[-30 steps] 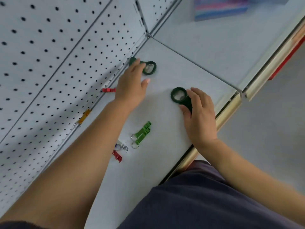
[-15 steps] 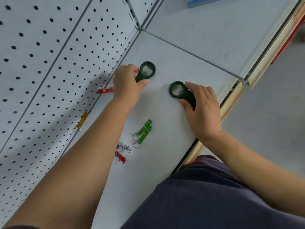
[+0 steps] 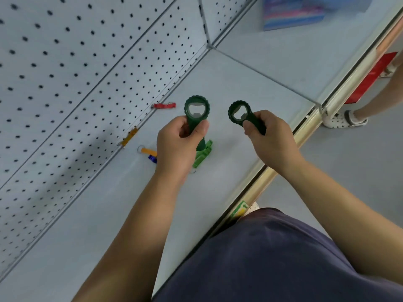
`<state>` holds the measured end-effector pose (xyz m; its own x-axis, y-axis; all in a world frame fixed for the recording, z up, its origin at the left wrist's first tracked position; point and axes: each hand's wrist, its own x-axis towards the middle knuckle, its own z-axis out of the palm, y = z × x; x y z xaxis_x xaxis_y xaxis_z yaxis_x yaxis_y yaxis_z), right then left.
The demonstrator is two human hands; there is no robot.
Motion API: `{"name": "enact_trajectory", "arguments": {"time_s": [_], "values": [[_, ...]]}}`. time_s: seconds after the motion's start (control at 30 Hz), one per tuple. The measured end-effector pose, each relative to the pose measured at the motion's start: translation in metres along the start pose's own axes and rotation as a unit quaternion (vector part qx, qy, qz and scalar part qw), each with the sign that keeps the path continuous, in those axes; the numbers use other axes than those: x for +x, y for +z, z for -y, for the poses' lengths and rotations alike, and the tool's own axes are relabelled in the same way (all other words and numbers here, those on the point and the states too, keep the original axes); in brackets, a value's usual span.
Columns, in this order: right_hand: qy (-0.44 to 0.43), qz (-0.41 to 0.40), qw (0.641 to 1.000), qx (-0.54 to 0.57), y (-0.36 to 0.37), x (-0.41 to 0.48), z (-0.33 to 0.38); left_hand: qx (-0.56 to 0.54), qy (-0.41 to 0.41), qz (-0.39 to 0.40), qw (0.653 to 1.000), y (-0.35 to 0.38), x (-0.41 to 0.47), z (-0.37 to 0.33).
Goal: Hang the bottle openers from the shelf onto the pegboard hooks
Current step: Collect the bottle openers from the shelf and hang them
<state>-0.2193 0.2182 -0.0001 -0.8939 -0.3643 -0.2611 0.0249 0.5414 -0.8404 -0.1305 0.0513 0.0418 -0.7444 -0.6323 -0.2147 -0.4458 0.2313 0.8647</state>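
Both dark green openers are off the shelf now. A second ago they lay flat on it with a hand coming down over each, and half a second ago the fingers were only closing round the handles. Now the left hand (image 3: 176, 144) has its grip wrapped round the handle of the first dark green opener (image 3: 197, 110), thumb across the front. Its ring end points to the top of the frame, just left of centre. The right hand (image 3: 272, 138) holds the second dark green opener (image 3: 239, 114) much the same way, its grip pinching the handle and the ring tilted up and to the left, just right of centre. The two rings are near each other but apart, both raised above the shelf (image 3: 229, 68) (I judge that from the hands, which no longer rest on it).

So the pick-up is done for this pair and the hanging is what remains. The pegboard (image 3: 65, 73) fills the upper left of the frame; I see no hooks on the part in view.

Other differences are small. The light green openers (image 3: 204, 155), in the open before, are now half hidden behind the left hand. The red opener (image 3: 164, 105) lies at the foot of the pegboard as it did.
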Motion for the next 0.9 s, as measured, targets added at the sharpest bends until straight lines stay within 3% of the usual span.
{"name": "enact_trajectory", "arguments": {"time_s": [0.2, 0.5, 0.7, 0.9], "values": [[-0.011, 0.055, 0.997, 0.053, 0.042, -0.073, 0.04, -0.11, -0.07, -0.058, 0.99, -0.061, -0.075, 0.025], [-0.071, 0.133, 0.982, 0.111, 0.153, -0.206, 0.093, -0.175, -0.113, -0.165, 0.964, -0.199, -0.207, 0.091], [-0.146, 0.239, 0.953, 0.114, 0.229, -0.313, 0.133, -0.215, -0.093, -0.277, 0.932, -0.299, -0.302, 0.144], [-0.187, 0.297, 0.922, 0.161, 0.271, -0.394, 0.168, -0.249, -0.056, -0.328, 0.91, -0.368, -0.363, 0.171]]}}
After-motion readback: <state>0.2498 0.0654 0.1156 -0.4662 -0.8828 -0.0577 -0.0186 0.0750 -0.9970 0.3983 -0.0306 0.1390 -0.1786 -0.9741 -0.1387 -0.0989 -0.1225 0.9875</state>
